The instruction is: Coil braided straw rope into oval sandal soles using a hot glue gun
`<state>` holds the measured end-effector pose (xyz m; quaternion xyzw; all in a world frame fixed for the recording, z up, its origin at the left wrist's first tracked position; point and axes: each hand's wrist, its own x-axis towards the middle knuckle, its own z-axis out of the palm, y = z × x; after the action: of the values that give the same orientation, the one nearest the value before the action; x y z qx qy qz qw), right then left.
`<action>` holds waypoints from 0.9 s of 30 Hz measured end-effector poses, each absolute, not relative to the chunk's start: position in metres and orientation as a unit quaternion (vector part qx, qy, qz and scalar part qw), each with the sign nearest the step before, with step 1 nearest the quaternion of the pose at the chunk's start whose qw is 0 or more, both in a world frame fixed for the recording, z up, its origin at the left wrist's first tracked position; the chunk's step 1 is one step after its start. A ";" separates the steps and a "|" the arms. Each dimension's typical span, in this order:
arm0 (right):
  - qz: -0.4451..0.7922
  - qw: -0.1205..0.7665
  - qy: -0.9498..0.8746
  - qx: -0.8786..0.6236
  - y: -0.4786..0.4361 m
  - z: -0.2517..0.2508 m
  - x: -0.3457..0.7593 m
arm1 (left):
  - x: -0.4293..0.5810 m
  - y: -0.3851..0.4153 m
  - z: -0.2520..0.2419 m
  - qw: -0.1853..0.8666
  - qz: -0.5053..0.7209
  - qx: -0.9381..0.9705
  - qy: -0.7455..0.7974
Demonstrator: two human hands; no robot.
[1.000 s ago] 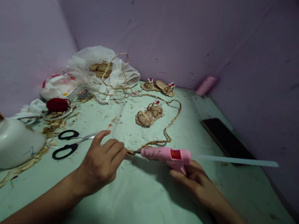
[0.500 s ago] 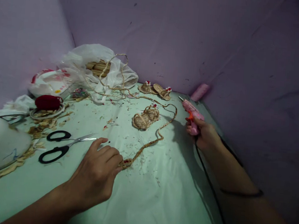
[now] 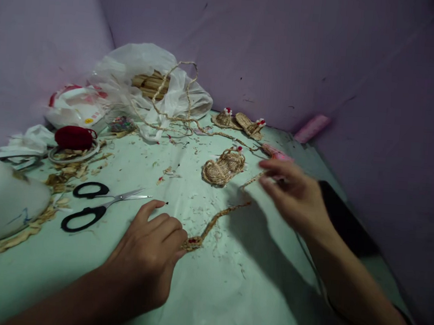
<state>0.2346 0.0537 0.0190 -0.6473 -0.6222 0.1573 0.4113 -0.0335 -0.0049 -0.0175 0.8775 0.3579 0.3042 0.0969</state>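
One coarse plaited cord (image 3: 218, 218) sits pinched in the left hand (image 3: 153, 252), the right hand (image 3: 295, 198) half-open, empty.

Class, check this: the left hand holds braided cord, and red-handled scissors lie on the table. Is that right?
The handle colour is wrong: the head view shows black-handled scissors lying on the table. The left hand does hold braided cord.

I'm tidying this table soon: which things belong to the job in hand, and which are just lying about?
Seemingly in use:
braided piece in the left hand
cord running from it
glue gun near the right hand
scissors

Seemingly lying about:
phone
white container
pink cylinder
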 end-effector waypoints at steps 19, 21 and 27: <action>0.113 0.267 -0.864 -0.412 -0.016 -0.002 0.187 | -0.034 -0.002 -0.021 0.150 0.226 0.878 0.395; 0.120 0.266 -0.857 -0.425 -0.017 -0.005 0.186 | -0.033 -0.002 -0.021 0.157 0.221 0.878 0.395; 0.118 0.249 -0.842 -0.463 -0.020 -0.014 0.182 | -0.032 -0.003 -0.023 0.166 0.213 0.876 0.399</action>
<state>0.1815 -0.0203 -0.0142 -0.4630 -0.8425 0.1183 0.2487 -0.0322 -0.0030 -0.0228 0.8761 0.3994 0.2132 0.1658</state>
